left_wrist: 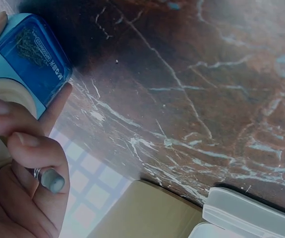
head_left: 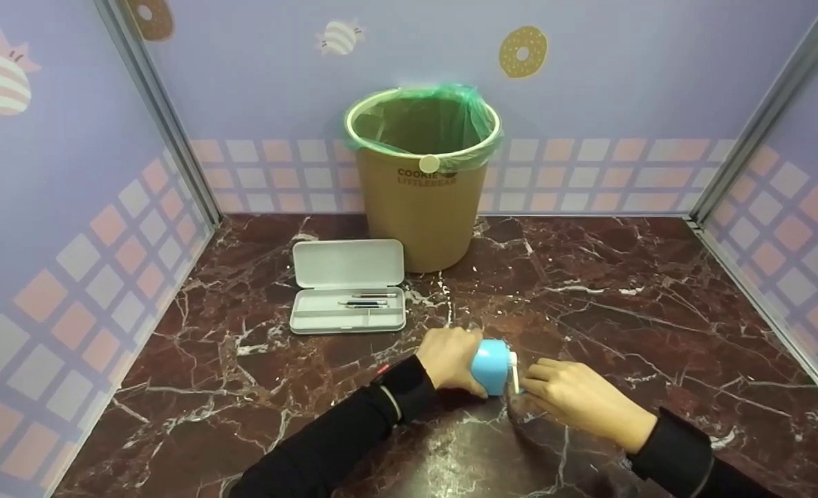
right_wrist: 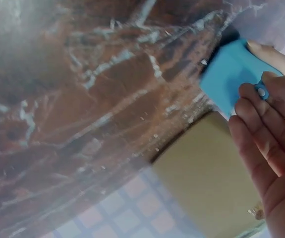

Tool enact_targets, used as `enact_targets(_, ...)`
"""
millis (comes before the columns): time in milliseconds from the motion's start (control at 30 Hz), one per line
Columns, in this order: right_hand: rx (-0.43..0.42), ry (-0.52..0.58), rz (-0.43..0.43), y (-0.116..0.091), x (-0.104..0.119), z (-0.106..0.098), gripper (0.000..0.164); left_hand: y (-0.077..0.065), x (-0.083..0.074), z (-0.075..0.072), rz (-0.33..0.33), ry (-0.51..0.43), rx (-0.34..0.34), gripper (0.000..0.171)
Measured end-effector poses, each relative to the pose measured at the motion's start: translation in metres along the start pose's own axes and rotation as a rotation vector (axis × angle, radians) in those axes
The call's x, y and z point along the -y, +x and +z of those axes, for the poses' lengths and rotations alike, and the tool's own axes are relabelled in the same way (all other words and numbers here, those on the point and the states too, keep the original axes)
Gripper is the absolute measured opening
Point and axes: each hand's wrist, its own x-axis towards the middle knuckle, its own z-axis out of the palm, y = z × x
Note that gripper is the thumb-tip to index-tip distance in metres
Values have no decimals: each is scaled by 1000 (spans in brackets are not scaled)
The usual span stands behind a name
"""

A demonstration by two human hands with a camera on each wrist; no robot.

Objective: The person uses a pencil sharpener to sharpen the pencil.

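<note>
A blue crank pencil sharpener (head_left: 491, 367) is on the marbled table, gripped by my left hand (head_left: 453, 357). In the left wrist view its see-through blue shavings drawer (left_wrist: 50, 59) shows dark shavings. A pencil's eraser end (left_wrist: 52, 181) with a metal band pokes out between the left fingers; the rest of the pencil is hidden. On the sharpener's right side is a white crank arm (head_left: 516, 377). My right hand (head_left: 574, 395) pinches the crank's small blue knob (right_wrist: 261, 92) between thumb and fingers, beside the sharpener body (right_wrist: 231, 74).
An open white pencil case (head_left: 348, 263) lies behind and left of the hands, with several pencils (head_left: 367, 304) inside. Behind it stands a tan bin (head_left: 422, 214) with a green liner (head_left: 478, 114). Patterned walls (head_left: 602, 104) enclose the table (head_left: 630, 290) at the back and sides.
</note>
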Motion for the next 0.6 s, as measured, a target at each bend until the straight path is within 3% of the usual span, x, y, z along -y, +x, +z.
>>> enact_targets(167,3,-11,0,1,-1,-7,19,1,-2,0,7,6,-3,70)
enact_targets(600,-80,-22,13,3,-9,-14,19,2,0,2,38,23,-32,71)
